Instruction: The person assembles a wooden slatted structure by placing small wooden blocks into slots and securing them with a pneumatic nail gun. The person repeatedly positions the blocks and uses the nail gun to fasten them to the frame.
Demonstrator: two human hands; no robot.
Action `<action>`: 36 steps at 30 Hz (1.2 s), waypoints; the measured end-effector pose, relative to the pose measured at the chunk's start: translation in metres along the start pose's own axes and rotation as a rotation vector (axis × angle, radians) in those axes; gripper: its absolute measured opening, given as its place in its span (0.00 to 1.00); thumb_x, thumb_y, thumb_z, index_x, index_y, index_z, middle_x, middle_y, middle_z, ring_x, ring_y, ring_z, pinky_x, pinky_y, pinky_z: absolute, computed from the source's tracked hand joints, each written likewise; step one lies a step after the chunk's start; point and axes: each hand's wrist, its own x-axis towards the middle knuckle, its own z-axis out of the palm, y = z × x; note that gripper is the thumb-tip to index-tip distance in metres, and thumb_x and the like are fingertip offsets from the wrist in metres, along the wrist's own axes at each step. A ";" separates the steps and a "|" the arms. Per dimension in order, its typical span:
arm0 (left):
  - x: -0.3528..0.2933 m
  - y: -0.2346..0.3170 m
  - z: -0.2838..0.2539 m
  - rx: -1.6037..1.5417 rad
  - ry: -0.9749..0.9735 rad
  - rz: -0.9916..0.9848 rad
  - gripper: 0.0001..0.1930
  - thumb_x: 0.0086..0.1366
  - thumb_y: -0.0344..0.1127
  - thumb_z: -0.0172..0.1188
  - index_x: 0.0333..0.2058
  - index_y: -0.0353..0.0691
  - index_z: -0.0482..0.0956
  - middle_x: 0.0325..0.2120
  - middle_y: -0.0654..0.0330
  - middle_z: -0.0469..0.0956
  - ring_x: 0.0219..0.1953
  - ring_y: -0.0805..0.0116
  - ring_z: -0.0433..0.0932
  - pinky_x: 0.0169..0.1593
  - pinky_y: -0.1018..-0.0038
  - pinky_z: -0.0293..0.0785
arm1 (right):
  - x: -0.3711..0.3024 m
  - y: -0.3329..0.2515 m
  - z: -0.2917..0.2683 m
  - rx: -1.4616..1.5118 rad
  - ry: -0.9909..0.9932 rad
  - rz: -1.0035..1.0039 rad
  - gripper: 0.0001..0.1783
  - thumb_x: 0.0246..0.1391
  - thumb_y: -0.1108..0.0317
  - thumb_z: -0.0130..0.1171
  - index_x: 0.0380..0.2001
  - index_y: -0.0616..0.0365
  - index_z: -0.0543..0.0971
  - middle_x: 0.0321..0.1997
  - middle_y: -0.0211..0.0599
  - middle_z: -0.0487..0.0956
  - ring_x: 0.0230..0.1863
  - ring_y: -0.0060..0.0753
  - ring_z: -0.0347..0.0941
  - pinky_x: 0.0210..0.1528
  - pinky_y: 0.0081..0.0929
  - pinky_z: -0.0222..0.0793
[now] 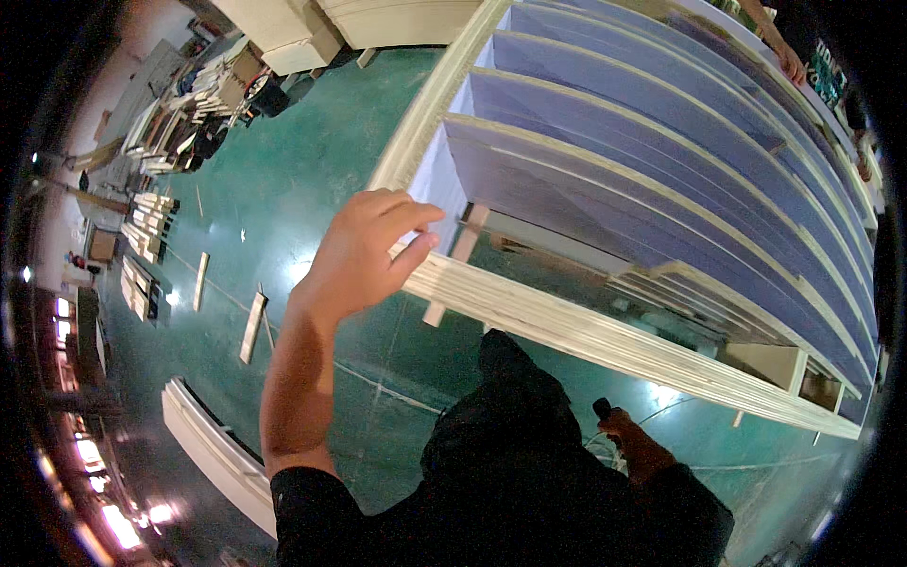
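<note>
A large wooden frame (567, 307) with layered pale edges and several blue-grey panels (605, 161) set across it fills the right of the view. My left hand (370, 250) is hooked over its near left corner, fingers curled and thumb bent toward the inside. Low on the right, beside my body, my right hand (624, 433) is closed round a dark tool with a black rounded end (602, 408). Most of that tool is hidden, so its kind is unclear. A thin pale hose or cord (675, 408) curves near it.
Wood strips (253, 326) lie on the green floor (312, 142), with stacked timber (146, 227) farther left. A long pale panel (213, 454) rests at lower left. Large wooden boxes (402, 21) stand beyond. Another person's hand (792, 64) is at the frame's far side.
</note>
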 end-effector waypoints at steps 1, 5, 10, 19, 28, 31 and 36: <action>0.006 -0.027 -0.004 -0.006 -0.028 -0.004 0.13 0.61 0.34 0.66 0.43 0.40 0.82 0.34 0.55 0.81 0.39 0.51 0.79 0.45 0.61 0.75 | 0.008 -0.010 0.026 0.184 -0.083 0.222 0.19 0.48 0.54 0.72 0.28 0.60 0.80 0.21 0.42 0.79 0.21 0.36 0.76 0.26 0.40 0.75; 0.042 -0.097 -0.015 -0.088 -0.175 -0.029 0.18 0.60 0.38 0.68 0.49 0.42 0.81 0.49 0.51 0.79 0.53 0.50 0.77 0.58 0.60 0.72 | -0.049 -0.189 0.001 0.140 0.201 -0.328 0.19 0.48 0.55 0.72 0.29 0.62 0.80 0.22 0.47 0.79 0.24 0.41 0.78 0.27 0.40 0.74; 0.139 -0.131 0.034 0.160 -0.274 0.287 0.29 0.59 0.43 0.68 0.58 0.44 0.74 0.53 0.51 0.77 0.57 0.52 0.75 0.61 0.55 0.69 | -0.067 -0.329 0.008 0.378 0.463 -0.282 0.27 0.46 0.46 0.70 0.40 0.57 0.81 0.34 0.50 0.84 0.37 0.57 0.81 0.40 0.48 0.76; 0.204 -0.145 0.057 0.337 -0.538 0.398 0.19 0.56 0.31 0.62 0.48 0.45 0.75 0.45 0.52 0.83 0.50 0.50 0.82 0.61 0.40 0.61 | -0.141 -0.491 0.101 0.636 0.487 0.067 0.24 0.49 0.59 0.63 0.50 0.55 0.78 0.44 0.49 0.83 0.45 0.57 0.79 0.47 0.51 0.75; 0.188 -0.143 0.040 0.461 -0.578 0.478 0.17 0.57 0.27 0.61 0.46 0.46 0.81 0.47 0.53 0.84 0.53 0.51 0.82 0.62 0.45 0.64 | -0.107 -0.581 0.382 1.486 0.507 -0.164 0.10 0.49 0.60 0.63 0.28 0.54 0.81 0.24 0.38 0.78 0.26 0.39 0.72 0.30 0.40 0.66; 0.187 -0.163 0.022 0.508 -0.623 0.426 0.14 0.57 0.28 0.61 0.44 0.46 0.83 0.48 0.54 0.84 0.53 0.51 0.82 0.60 0.47 0.66 | -0.155 -0.619 0.347 1.460 0.470 -0.308 0.14 0.50 0.54 0.66 0.31 0.51 0.82 0.25 0.29 0.75 0.30 0.30 0.69 0.35 0.32 0.62; 0.197 -0.163 0.035 0.450 -0.646 0.512 0.18 0.57 0.34 0.65 0.48 0.43 0.79 0.46 0.53 0.84 0.51 0.50 0.82 0.60 0.47 0.67 | -0.063 -0.644 0.299 1.112 0.394 0.036 0.08 0.45 0.63 0.65 0.23 0.56 0.81 0.22 0.44 0.79 0.23 0.41 0.75 0.27 0.41 0.69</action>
